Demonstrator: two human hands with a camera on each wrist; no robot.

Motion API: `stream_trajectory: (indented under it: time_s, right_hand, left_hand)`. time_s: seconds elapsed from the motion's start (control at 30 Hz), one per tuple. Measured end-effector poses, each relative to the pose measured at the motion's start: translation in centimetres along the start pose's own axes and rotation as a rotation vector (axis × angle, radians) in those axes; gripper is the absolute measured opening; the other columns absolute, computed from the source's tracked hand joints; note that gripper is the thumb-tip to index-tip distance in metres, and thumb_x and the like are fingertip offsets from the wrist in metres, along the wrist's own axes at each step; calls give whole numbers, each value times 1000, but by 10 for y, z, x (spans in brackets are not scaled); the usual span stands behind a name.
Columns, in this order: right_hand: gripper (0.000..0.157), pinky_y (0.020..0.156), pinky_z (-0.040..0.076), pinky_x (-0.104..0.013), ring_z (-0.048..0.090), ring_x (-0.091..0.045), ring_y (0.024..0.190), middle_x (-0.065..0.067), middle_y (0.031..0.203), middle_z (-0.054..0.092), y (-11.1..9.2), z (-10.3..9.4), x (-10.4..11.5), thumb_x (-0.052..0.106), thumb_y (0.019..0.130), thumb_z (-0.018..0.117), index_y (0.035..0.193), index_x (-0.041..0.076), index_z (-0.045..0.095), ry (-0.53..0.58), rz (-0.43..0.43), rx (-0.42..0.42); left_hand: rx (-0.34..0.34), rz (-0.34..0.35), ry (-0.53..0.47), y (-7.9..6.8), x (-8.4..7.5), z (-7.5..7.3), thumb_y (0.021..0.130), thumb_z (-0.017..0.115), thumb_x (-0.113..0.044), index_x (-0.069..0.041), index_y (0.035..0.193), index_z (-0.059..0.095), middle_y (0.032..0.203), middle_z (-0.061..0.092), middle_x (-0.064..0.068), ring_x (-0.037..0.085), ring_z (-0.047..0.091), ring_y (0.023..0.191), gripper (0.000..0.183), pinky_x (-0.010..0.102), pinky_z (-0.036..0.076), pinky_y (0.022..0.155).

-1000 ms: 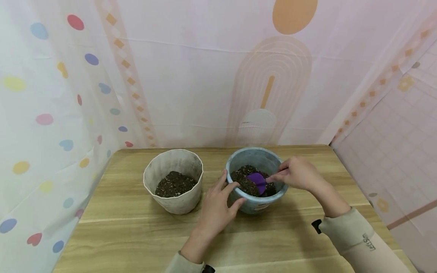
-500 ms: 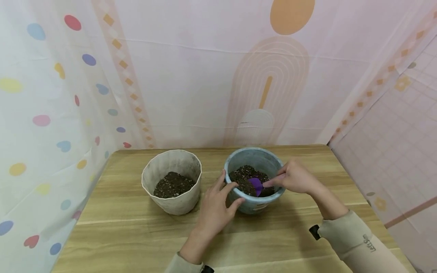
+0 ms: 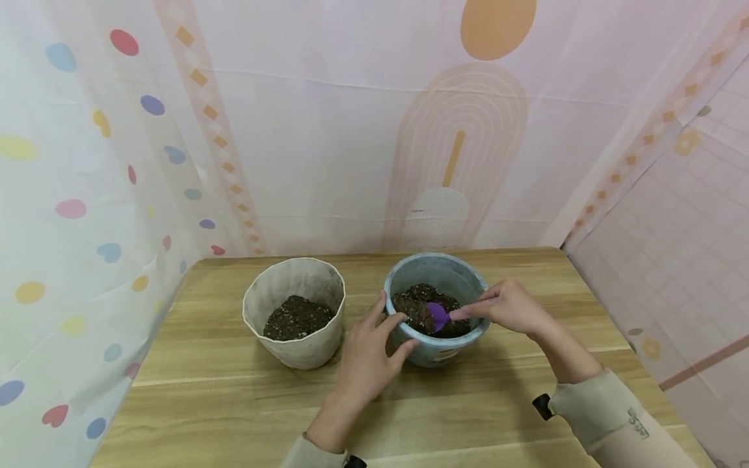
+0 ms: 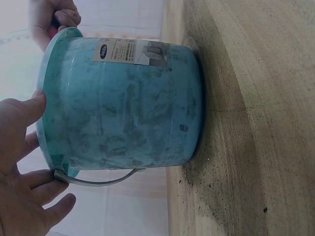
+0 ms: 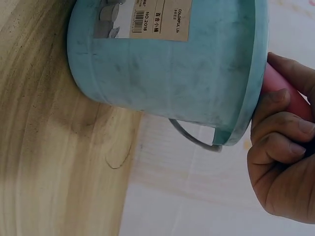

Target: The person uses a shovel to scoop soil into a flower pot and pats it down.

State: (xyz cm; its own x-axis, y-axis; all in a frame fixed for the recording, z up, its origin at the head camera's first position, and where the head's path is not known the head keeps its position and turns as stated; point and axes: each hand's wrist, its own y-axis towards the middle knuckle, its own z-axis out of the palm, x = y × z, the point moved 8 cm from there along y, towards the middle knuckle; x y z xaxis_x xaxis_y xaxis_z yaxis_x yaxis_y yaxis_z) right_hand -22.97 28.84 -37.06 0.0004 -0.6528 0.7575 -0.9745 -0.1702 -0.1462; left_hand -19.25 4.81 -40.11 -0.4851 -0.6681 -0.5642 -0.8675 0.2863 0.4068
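In the head view, my right hand [image 3: 515,307] grips the pink handle of a small trowel with a purple blade [image 3: 437,316]. Its blade sits in dark soil [image 3: 430,294] inside a blue bucket [image 3: 439,354], with a brown heap against the blade's left side. At the bucket's front-left rim is my left hand [image 3: 365,361], thumb and fingers curved about the edge. The left wrist view has the left thumb on the rim [image 4: 47,118] and fingertips by the wire handle [image 4: 98,183]. Only the pink trowel handle [image 5: 285,93] shows in the right wrist view; the bucket hides the blade.
A white pot [image 3: 310,351] with a wavy rim, partly filled with soil [image 3: 298,317], stands left of the bucket on the wooden table [image 3: 234,416]. A patterned cloth [image 3: 328,149] hangs behind. Soil crumbs [image 4: 209,196] lie near the bucket's base.
My right hand has moved slightly left and down, carrying the trowel blade farther into the soil towards the left. The left hand stays at the bucket rim.
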Motion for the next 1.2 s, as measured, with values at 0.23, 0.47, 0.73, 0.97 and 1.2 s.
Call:
stream_trajectory:
  time_s: [0.23, 0.47, 0.73, 0.97, 1.2]
  right_hand:
    - [29, 44, 20, -25, 14, -9, 49, 3, 57, 63, -7, -7, -6, 39, 89, 77, 85, 11, 81, 120, -2, 2]
    - [28, 42, 18, -24, 14, -9, 49, 6, 50, 44, -13, -15, -12, 38, 89, 78, 96, 11, 83, 184, -30, -34]
    - [29, 42, 19, -22, 17, -8, 47, 7, 49, 37, -15, -15, -21, 36, 92, 76, 95, 7, 82, 184, -11, -55]
    - [28, 41, 20, -21, 18, -7, 45, 6, 51, 44, -17, -16, -21, 34, 94, 73, 96, 7, 82, 190, -48, -78]
    - [35, 40, 18, -23, 16, -7, 46, 6, 62, 66, -18, -17, -18, 33, 96, 71, 81, 2, 77, 224, -56, -58]
  left_hand:
    - [2, 9, 2, 0, 0, -1, 89, 75, -47, -16, 127, 70, 158, 39, 19, 41, 49, 135, 49, 63, 43, 103]
    - [-17, 15, -8, -1, 0, -1, 89, 76, -47, -15, 127, 70, 158, 39, 18, 41, 51, 133, 50, 63, 44, 102]
    - [-13, 11, -9, -1, 0, -1, 89, 76, -46, -15, 127, 70, 158, 39, 18, 41, 49, 135, 50, 64, 43, 103]
    - [50, 9, 16, -1, -2, -2, 89, 75, -50, -17, 131, 67, 161, 34, 17, 42, 47, 136, 54, 63, 40, 106]
    - [42, 82, 81, 1, -7, -23, 86, 75, -55, -15, 138, 61, 158, 39, 18, 40, 41, 142, 67, 61, 37, 110]
